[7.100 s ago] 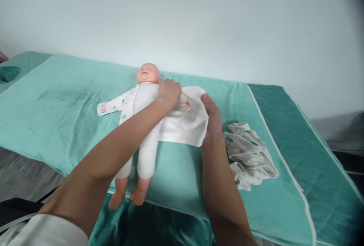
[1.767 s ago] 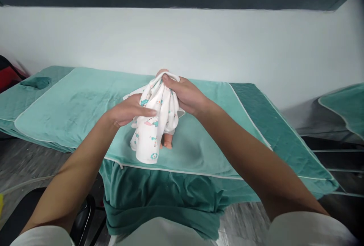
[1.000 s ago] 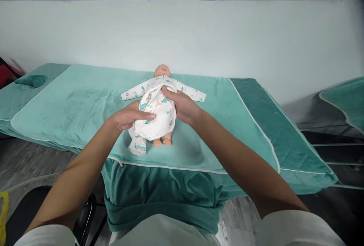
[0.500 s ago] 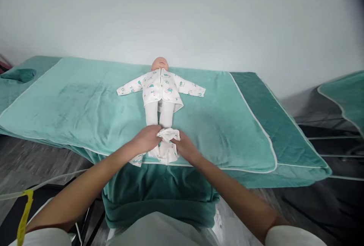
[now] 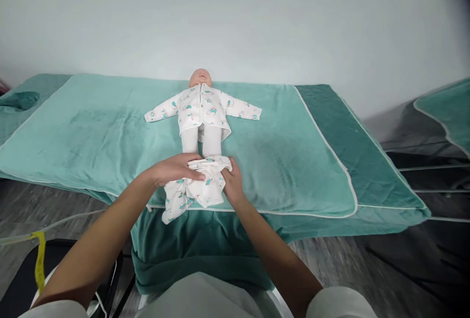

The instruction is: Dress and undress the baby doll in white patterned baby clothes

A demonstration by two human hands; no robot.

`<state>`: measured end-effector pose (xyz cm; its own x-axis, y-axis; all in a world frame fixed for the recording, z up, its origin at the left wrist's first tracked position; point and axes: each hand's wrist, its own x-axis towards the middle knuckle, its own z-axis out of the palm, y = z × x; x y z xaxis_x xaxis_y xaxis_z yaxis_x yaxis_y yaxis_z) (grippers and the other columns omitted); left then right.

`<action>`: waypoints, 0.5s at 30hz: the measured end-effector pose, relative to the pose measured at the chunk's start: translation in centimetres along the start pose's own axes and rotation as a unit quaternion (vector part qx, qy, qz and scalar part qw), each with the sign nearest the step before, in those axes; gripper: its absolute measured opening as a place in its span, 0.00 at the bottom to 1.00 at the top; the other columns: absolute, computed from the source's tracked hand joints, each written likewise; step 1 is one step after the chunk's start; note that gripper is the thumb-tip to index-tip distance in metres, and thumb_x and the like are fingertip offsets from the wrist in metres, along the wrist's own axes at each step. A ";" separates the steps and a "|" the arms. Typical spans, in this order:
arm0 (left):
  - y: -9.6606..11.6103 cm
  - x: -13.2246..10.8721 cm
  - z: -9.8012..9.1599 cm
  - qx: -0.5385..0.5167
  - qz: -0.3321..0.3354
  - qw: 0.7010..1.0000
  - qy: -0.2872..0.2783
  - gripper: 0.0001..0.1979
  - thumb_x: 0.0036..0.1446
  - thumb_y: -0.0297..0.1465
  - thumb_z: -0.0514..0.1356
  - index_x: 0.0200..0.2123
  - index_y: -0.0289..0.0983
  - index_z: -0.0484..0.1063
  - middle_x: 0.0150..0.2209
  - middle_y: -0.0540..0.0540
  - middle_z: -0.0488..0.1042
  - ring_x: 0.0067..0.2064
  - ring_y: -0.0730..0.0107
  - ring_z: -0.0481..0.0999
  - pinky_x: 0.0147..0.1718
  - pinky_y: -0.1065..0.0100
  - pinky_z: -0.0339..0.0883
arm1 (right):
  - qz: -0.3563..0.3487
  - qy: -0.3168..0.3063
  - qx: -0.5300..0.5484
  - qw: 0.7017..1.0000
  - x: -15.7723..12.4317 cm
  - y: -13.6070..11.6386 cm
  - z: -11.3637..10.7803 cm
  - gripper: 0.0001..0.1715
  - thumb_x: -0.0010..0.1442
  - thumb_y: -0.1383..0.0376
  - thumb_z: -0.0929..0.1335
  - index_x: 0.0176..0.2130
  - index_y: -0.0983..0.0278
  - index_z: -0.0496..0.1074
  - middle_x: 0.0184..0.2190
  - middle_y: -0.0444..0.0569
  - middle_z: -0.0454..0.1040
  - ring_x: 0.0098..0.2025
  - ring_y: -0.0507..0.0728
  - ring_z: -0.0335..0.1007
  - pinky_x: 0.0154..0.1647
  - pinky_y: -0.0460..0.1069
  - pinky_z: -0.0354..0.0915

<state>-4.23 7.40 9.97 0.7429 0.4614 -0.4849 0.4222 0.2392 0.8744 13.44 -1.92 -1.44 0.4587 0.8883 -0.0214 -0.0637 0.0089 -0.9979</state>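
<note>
A baby doll [image 5: 200, 78] lies on its back on the bed, its head toward the wall. It wears a white printed baby jacket [image 5: 202, 107], arms spread, and its legs [image 5: 212, 140] are white. Around the lower ends of the legs are bunched matching baby pants [image 5: 207, 188], one pant leg hanging to the left over the bed's edge. My left hand [image 5: 179, 167] grips the waistband from the left, thumb on top of the cloth. On the right side, my right hand [image 5: 232, 181] is closed on the pants' edge, fingers partly inside. The doll's feet are hidden by the cloth.
A light green blanket [image 5: 110, 136] covers the bed, with a darker green cover [image 5: 352, 146] beneath. Behind the bed stands a pale wall [image 5: 235, 24]. A clear tube with a yellow tag [image 5: 39, 259] runs at lower left, by a black chair [image 5: 22, 279].
My hands have spread the waistband wider, and my left hand's fingers have opened out along the cloth. More of the left pant leg shows. The view has shifted slightly.
</note>
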 end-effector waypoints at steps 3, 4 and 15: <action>0.9 0.8 -1.6 0.009 0.008 1.000 -0.022 0.23 0.44 0.34 0.75 0.46 0.40 0.78 0.41 0.49 0.79 0.41 0.64 0.77 0.38 0.67 0.69 | -0.036 0.018 0.004 0.999 1.6 -0.2 0.7 0.09 0.53 0.58 0.66 0.34 0.59 0.63 0.30 0.42 0.68 0.34 0.55 0.64 0.38 0.49 0.63; 1.2 1.2 -2.0 0.016 0.017 1.000 -0.016 0.22 0.45 0.33 0.74 0.45 0.40 0.78 0.41 0.49 0.79 0.41 0.64 0.77 0.38 0.67 0.68 | -0.044 0.021 0.002 0.999 2.2 -0.3 0.9 0.10 0.53 0.58 0.66 0.34 0.59 0.63 0.30 0.42 0.68 0.35 0.55 0.64 0.38 0.50 0.63; 2.3 6.4 -2.2 0.180 0.161 0.930 0.277 0.06 0.49 0.29 0.62 0.32 0.38 0.69 0.31 0.52 0.70 0.35 0.69 0.67 0.35 0.68 0.58 | -0.091 0.057 -0.019 0.994 8.7 0.1 0.7 0.08 0.57 0.59 0.67 0.33 0.59 0.63 0.31 0.41 0.67 0.37 0.55 0.62 0.43 0.50 0.63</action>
<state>0.36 12.81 8.88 0.5219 0.8525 -0.0281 0.4447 -0.2439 0.8618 16.82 6.13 -1.70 0.5578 0.8152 0.1557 0.0627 0.1457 -0.9873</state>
